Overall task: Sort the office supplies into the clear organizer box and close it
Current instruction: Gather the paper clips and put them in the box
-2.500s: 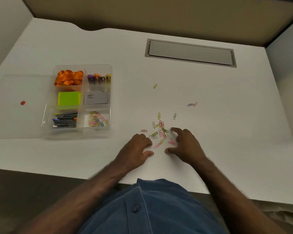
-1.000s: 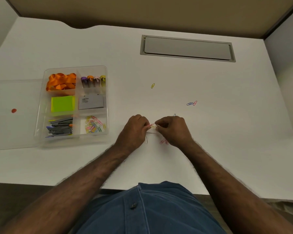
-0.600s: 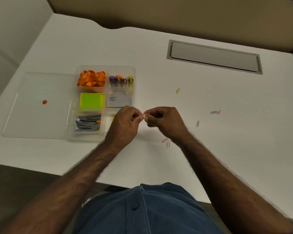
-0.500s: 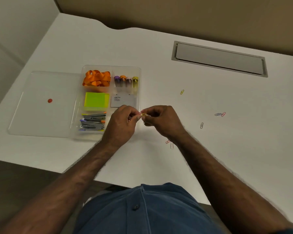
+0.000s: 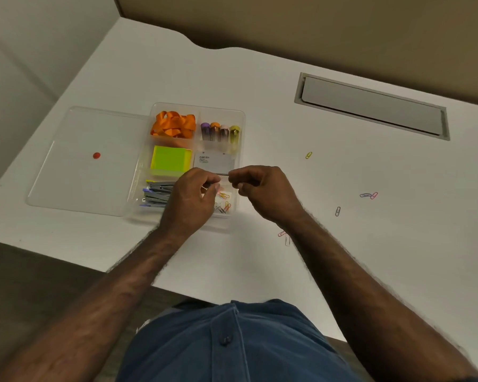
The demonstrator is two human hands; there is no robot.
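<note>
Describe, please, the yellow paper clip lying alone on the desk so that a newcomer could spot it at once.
Start at the grey cable hatch set into the far side of the white desk. Nearer than the hatch's left end, right of the clear organizer box, one yellow paper clip lies by itself. The other loose clips lie nearer the person and are pink, purple or silvery.

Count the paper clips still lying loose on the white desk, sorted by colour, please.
Yellow paper clip: 1
Blue paper clip: 1
Pink paper clips: 2
Silver or pale paper clips: 2
Total loose on the desk: 6, not counting any hidden under the hands.
</note>
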